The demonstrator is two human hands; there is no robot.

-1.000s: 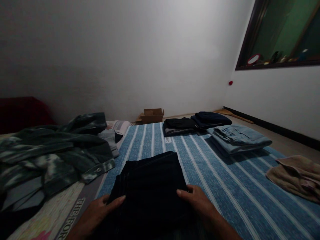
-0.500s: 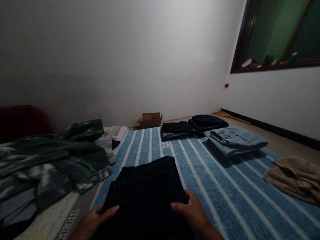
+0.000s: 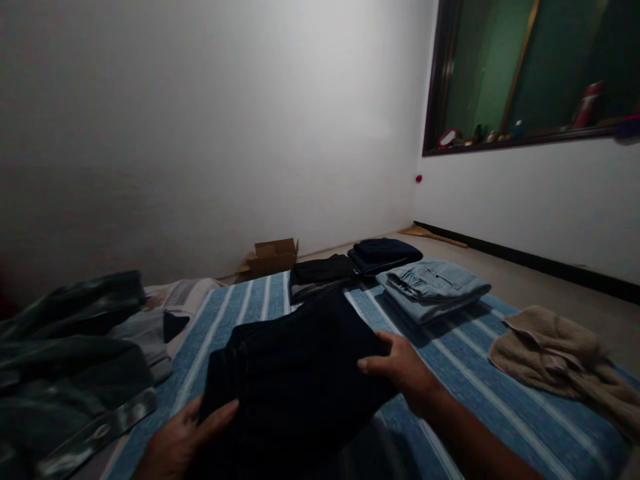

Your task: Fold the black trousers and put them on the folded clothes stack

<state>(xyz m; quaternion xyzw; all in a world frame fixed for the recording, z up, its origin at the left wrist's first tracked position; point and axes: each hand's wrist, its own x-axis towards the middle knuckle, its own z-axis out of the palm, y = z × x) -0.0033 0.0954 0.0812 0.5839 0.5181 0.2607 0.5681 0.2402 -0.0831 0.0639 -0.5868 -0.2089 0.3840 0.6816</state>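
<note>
Folded dark trousers (image 3: 295, 373) are held up in front of me by both hands, above a blue striped sheet (image 3: 250, 303). My left hand (image 3: 183, 433) grips their lower left side, thumb on top. On the right edge, my right hand (image 3: 395, 370) pinches the cloth with its thumb over it; the fingers beneath are partly hidden. Beyond them lie a folded black garment (image 3: 320, 270), a folded navy garment (image 3: 385, 252) and folded light blue jeans (image 3: 435, 287).
A green camouflage jacket (image 3: 75, 373) and a grey garment (image 3: 145, 337) lie heaped at the left. A brown towel (image 3: 555, 353) rests at the right. An open cardboard box (image 3: 273, 257) stands by the wall, and a window (image 3: 525, 73) is at upper right.
The view has turned to the right. Both hands still hold the dark trousers, which are now tilted, with the right side lifted and my right hand further up and right.
</note>
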